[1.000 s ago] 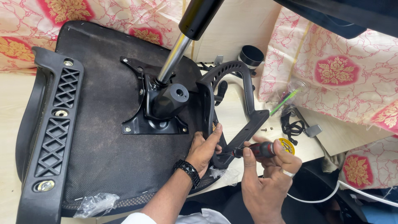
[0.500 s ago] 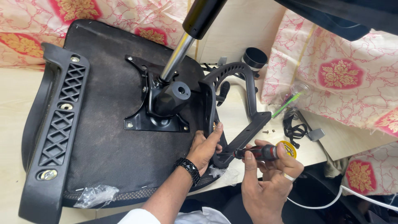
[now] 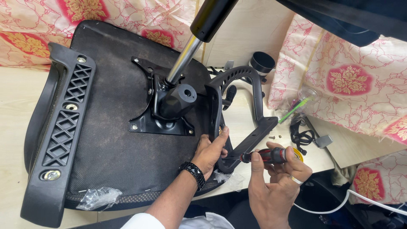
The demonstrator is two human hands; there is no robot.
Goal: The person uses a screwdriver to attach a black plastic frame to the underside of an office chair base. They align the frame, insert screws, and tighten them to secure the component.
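A crumpled clear plastic wrapper (image 3: 98,197) lies at the seat's near edge. A short black plastic cylinder (image 3: 262,62) stands on the pale wooden surface (image 3: 12,106), near two loose screws (image 3: 274,137).

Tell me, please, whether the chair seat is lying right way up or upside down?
Upside down: the chair seat shows its dark underside, with the metal mounting plate and gas-lift column pointing up towards the camera.

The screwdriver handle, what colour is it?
Red and black screwdriver handle, yellow end cap; head view.
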